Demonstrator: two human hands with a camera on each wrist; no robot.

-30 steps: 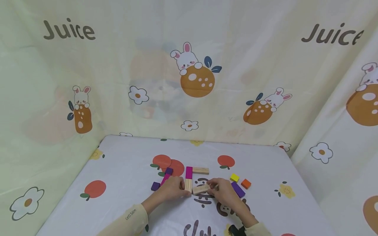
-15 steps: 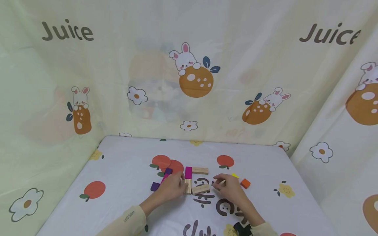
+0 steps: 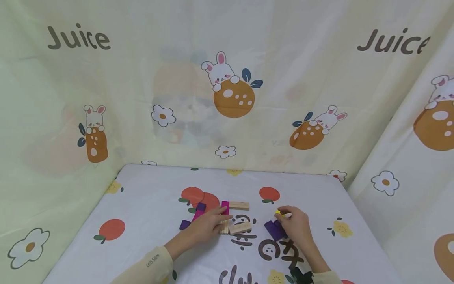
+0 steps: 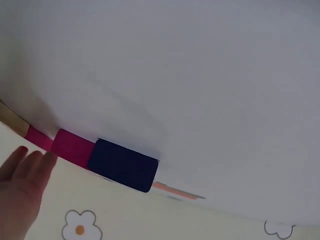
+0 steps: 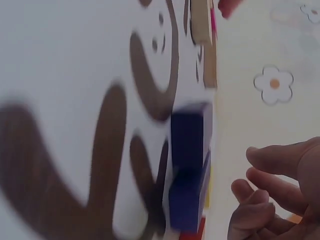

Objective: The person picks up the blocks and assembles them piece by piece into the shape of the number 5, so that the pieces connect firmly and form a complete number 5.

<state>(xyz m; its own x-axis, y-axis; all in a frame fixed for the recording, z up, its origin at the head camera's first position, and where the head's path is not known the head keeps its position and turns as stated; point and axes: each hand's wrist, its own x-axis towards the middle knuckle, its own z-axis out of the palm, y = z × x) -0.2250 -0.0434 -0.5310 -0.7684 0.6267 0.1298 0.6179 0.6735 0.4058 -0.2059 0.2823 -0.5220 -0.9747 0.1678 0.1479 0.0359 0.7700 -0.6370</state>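
Observation:
My left hand [image 3: 203, 228] lies over a magenta block [image 3: 225, 207] and a plain wooden block [image 3: 224, 228], its fingers extended and partly hiding both. Two more plain blocks, one at the far side [image 3: 239, 205] and one nearer [image 3: 240, 228], reach rightward from this row. Loosely bent fingers of my right hand [image 3: 296, 224] are beside a yellow block [image 3: 278, 212], which they partly cover. Two purple blocks [image 3: 273, 230] lie together just left of that hand. In the right wrist view, nothing shows between the fingers and thumb of this hand [image 5: 280, 190].
Left of the left hand lie another magenta block [image 3: 198, 215] and two dark purple blocks, one farther back [image 3: 201, 207] and one nearer [image 3: 185, 225]. A printed cloth covers the table [image 3: 142, 205]. Patterned curtains [image 3: 191, 79] stand behind it and at the sides.
My right hand has let go of the nearer plain block and moved right to the yellow one. The purple blocks now show left of it; the orange block is hidden. Left fingers have extended over the row.

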